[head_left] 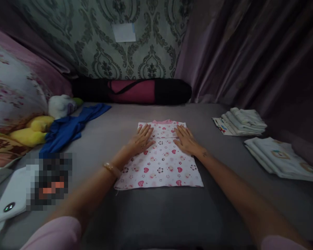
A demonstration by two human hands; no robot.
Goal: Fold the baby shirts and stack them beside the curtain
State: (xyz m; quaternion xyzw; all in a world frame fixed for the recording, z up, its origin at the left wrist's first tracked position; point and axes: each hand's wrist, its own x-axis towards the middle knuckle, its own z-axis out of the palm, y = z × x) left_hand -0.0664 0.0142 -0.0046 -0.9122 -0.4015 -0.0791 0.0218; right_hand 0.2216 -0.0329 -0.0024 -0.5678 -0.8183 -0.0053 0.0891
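A small white garment (160,161) printed with pink hearts and dark flowers lies flat on the grey sheet in front of me. Its far part is folded over in a band, and a pink collar (163,122) shows at the far edge. My left hand (143,138) rests flat on the garment's upper left, fingers spread. On the upper right lies my right hand (185,139), also flat with its fingers apart. Neither hand grips the cloth. A loose thread hangs at the near left corner.
Two stacks of folded cloths, a farther one (243,121) and a nearer one (284,156), lie at right. A blue cloth (67,128), plush toys (61,106) and a white device (15,194) are at left. A long black and red bag (133,91) lines the wall.
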